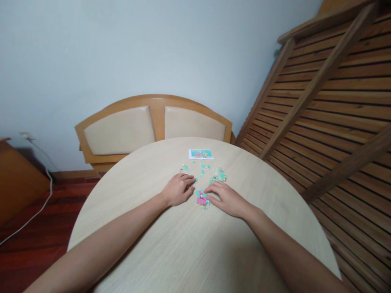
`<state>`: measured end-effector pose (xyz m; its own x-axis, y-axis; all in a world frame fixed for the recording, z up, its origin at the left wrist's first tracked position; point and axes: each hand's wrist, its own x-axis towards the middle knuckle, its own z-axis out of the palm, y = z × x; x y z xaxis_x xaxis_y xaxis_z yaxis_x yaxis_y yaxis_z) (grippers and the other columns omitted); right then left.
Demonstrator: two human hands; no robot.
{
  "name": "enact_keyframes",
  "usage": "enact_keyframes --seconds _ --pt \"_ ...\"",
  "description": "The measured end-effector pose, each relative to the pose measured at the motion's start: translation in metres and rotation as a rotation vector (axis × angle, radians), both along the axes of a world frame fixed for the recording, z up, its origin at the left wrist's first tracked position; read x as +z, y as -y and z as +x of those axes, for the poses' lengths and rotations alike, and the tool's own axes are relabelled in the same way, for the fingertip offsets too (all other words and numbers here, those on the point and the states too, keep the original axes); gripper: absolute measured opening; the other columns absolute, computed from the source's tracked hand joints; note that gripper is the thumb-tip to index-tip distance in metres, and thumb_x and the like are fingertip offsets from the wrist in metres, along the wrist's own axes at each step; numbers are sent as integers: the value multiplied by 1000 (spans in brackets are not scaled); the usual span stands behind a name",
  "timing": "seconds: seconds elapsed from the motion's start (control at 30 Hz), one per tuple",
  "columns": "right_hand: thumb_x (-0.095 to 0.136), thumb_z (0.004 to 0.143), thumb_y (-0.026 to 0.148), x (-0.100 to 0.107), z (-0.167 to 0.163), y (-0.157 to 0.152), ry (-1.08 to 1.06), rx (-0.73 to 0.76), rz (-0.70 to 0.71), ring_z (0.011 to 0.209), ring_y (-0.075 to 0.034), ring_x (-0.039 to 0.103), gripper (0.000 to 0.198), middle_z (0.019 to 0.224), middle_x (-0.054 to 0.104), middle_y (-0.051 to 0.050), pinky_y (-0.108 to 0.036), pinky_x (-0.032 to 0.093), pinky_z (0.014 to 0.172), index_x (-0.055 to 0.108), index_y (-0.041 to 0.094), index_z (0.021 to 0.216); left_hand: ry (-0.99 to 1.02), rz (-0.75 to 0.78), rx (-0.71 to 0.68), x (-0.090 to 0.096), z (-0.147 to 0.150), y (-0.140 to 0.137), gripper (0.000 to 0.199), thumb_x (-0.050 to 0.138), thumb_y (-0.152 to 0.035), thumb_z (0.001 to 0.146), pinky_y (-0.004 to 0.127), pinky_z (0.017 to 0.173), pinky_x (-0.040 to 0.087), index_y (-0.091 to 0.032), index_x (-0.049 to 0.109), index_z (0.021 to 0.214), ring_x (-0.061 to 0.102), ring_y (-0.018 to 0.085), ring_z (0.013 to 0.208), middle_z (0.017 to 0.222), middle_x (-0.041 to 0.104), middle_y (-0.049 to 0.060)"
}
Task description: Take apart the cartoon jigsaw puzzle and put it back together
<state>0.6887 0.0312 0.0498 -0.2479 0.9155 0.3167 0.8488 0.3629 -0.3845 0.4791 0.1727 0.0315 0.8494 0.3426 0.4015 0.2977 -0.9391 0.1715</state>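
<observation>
Upon the table, a pink puzzle section, likely light, easily split, best edge-held, is being flanked by left grip and right grip, both fingers-parted.

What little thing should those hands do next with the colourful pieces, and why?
Perhaps the right hand should draw one of the loose turquoise pieces toward the pink cluster: they lie just beyond that hand, while the cluster sits between it and the left hand.
</observation>
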Motion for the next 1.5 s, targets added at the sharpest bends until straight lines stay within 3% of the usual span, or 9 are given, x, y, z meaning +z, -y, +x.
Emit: enact_keyframes --seconds 0.2,0.37,0.63,0.83,1.03,1.2,1.37,1.5 --pt "49 100 32 -4 -16 -8 59 -30 4 127 -27 48 41 140 58 -10 -48 37 108 54 21 139 16 -23 -47 3 0 1 33 48 -26 98 41 106 45 -17 66 123 60 24 118 126 68 8" --pt "48 99 33 -2 -24 -8 85 2 -85 141 -31 36 48 149 52 -6 -53 30 113 48 26 146 -9 8 -64 7 -2 4 31 47 -26 98 40 105 45 -19 67 121 60 24 117 124 69 7" --pt "52 96 33 2 -22 -8 80 -5 -64 137 -30 42 46 142 58 -8 -51 33 113 53 24 141 -24 48 91 9 -3 10 28 50 -25 96 45 104 43 -19 70 114 60 26 114 120 70 8" --pt "50 99 35 -1 -14 -6 37 43 -81 139 -29 41 43 144 55 -9 -51 33 113 52 24 141 -5 44 0 8 -3 8 27 52 -31 98 42 103 43 -21 69 116 58 25 116 123 67 8" --pt "59 96 42 3 -13 -5 -29 117 -1 119 -23 57 32 125 66 -9 -41 42 106 65 24 122 -1 0 32 13 1 9 20 59 -34 96 40 97 45 -20 74 99 61 24 106 111 72 6" --pt "61 96 42 7 -7 -2 -23 65 -1 114 -22 59 28 119 66 -8 -37 44 101 70 23 114 23 -50 45 15 6 9 14 62 -27 93 37 91 46 -19 73 91 62 23 97 96 73 6" --pt "60 96 44 7 -1 2 24 2 9 115 -24 58 30 120 67 -8 -40 44 101 70 24 115 93 -181 -29 12 6 6 11 64 -17 90 35 92 47 -20 73 95 62 22 97 92 73 4" --pt "59 96 46 3 -1 2 31 -31 35 115 -25 58 31 120 67 -9 -42 43 101 70 25 115 85 -246 -135 12 0 5 12 64 -20 91 33 93 47 -21 72 100 61 22 101 94 72 5"
